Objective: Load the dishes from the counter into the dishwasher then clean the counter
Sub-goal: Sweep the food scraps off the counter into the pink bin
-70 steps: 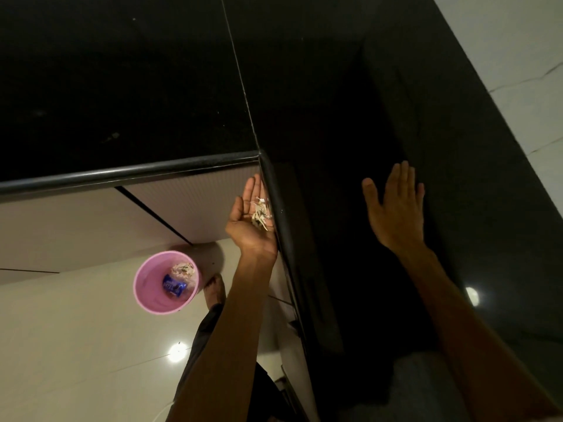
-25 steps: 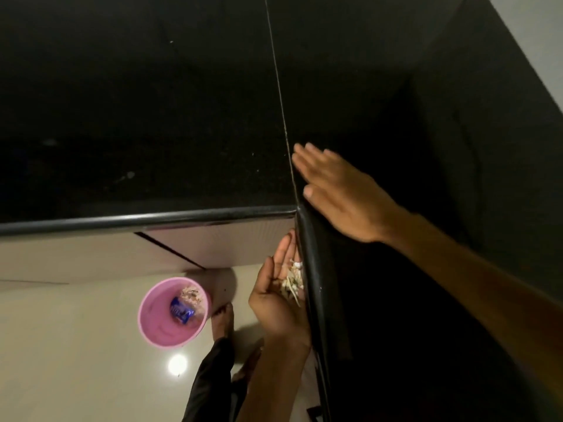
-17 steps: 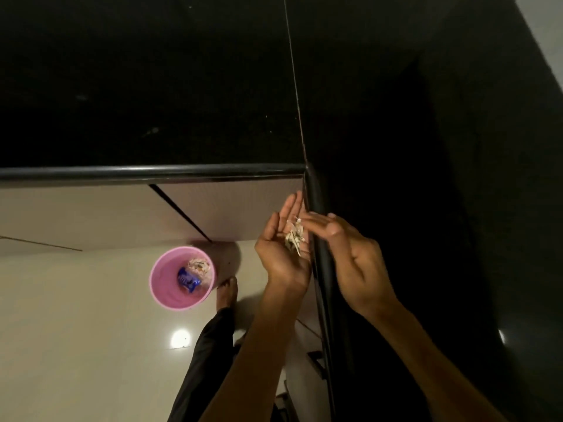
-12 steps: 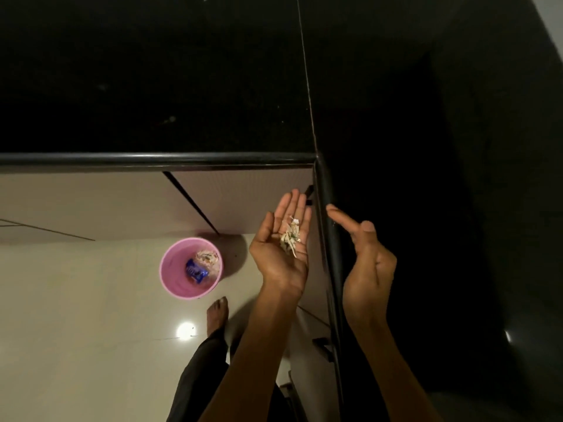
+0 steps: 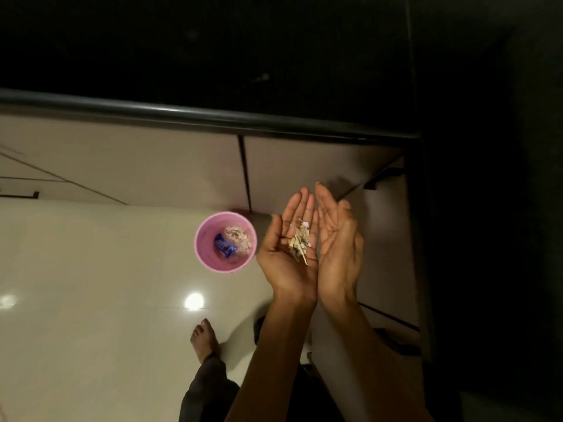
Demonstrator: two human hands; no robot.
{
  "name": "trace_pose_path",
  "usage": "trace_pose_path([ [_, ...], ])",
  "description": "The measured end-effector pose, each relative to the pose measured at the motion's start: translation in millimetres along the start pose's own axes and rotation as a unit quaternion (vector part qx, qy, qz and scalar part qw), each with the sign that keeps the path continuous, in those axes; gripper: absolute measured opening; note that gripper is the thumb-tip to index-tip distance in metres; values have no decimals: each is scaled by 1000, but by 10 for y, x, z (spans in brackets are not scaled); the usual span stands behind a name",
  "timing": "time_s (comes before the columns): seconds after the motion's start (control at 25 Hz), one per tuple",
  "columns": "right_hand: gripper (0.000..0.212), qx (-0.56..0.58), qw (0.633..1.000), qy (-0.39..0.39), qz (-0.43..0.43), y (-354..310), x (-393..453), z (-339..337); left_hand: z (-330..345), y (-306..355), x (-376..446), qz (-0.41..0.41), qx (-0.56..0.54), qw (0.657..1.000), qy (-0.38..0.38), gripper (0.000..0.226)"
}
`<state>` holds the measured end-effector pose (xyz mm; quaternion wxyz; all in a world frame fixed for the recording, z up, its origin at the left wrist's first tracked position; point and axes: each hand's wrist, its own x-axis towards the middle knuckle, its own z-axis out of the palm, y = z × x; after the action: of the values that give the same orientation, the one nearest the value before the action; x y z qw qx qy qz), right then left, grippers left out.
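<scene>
Crumbs point(image 5: 300, 246) swept off the counter point(image 5: 213, 56) lie in our cupped left hand point(image 5: 288, 257); our right hand point(image 5: 338, 242), fingers straight, shields them. Next, we judge, tip them into the pink bin point(image 5: 202, 254) down left.

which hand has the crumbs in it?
The left hand: cupped palm-up with the pale scraps lying in its palm. The right hand stands edge-on against it, palm bare, beside the pink bin.
</scene>
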<state>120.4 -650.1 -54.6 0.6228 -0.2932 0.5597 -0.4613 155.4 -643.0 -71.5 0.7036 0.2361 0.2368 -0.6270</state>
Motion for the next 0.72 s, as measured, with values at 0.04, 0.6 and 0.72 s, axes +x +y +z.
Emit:
trace_pose_path([
  [0.04,41,4,1000,-8,7,112,-40,132,-84,163,1,8,-3,1000,5,43],
  [0.6,38,24,992,-3,123,2043,-115,918,-1645,1449,404,6,66,995,78,46],
  [0.72,38,-58,987,23,149,2545,136,812,-2130,1461,790,-1,80,992,98,43],
])
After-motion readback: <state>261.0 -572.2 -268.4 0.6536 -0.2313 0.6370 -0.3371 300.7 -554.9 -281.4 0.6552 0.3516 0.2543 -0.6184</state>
